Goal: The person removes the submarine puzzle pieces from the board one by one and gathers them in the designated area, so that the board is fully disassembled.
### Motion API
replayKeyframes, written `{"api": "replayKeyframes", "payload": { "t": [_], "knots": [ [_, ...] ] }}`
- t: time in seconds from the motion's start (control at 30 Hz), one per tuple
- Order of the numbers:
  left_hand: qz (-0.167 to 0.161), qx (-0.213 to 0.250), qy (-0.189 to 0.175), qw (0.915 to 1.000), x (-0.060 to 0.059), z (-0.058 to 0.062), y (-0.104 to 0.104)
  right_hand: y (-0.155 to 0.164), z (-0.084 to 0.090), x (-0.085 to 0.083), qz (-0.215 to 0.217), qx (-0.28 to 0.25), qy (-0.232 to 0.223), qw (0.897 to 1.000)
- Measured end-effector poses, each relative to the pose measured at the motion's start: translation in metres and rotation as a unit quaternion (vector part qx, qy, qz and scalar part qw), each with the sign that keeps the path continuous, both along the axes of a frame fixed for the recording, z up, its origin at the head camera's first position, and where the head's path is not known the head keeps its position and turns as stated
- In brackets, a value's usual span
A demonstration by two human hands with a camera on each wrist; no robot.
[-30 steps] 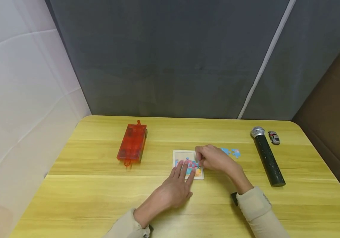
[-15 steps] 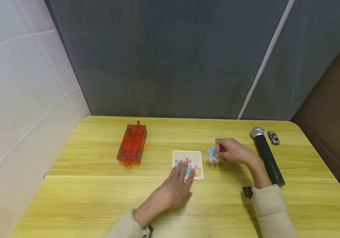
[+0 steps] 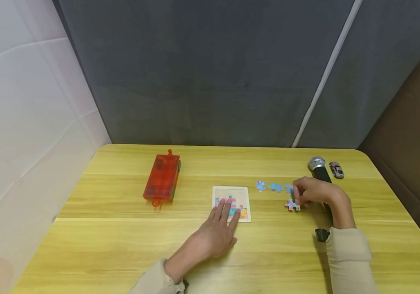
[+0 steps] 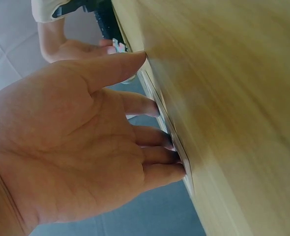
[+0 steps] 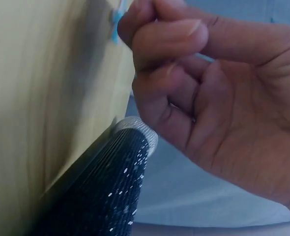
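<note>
My left hand [image 3: 216, 236] rests with spread, straight fingers on a small jigsaw puzzle in a pale frame [image 3: 246, 194]. Its lower part holds pink, blue and yellow pieces, partly hidden by the fingers; the upper part shows bare backing. Farther right, my right hand [image 3: 316, 192] pinches a pink-and-blue jigsaw piece [image 3: 291, 205] between thumb and finger, just over the table. Loose blue jigsaw pieces [image 3: 276, 187] lie in a row behind and left of it, the rightmost partly covered by the fingers.
A black microphone [image 3: 320, 173] with a silver head lies beside the right hand, partly hidden by it. Beyond it stands a small toy car [image 3: 336, 170]. A translucent red toy [image 3: 163, 177] with end loops sits at the left of the wooden table [image 3: 121, 245].
My right hand has lifted the jigsaw piece out of the frame and carried it right, past the row of loose pieces. The left hand has stayed on the puzzle.
</note>
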State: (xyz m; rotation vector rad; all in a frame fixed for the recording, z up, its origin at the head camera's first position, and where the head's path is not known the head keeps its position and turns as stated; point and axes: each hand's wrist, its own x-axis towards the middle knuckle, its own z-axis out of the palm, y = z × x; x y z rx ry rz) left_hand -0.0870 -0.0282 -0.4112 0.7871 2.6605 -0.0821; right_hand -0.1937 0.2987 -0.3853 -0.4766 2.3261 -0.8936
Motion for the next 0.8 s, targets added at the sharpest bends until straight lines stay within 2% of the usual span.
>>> {"api": "replayKeyframes", "payload": {
  "t": [0.23, 0.37, 0.5, 0.8],
  "knots": [
    [-0.002, 0.003, 0.005, 1.0, 0.0, -0.001, -0.001, 0.0, -0.002, -0.001, -0.028, 0.052, 0.017, 0.998],
    [-0.004, 0.017, 0.013, 0.9998, 0.001, -0.003, -0.002, -0.004, -0.002, -0.001, -0.047, 0.116, 0.037, 0.991],
    [-0.008, 0.007, 0.024, 0.9997, 0.0, -0.003, -0.001, -0.007, -0.003, -0.001, -0.061, 0.158, 0.054, 0.984],
    [-0.007, -0.01, 0.029, 0.9995, 0.0, -0.003, 0.0, -0.005, -0.008, -0.002, -0.078, 0.15, 0.054, 0.984]
  ]
}}
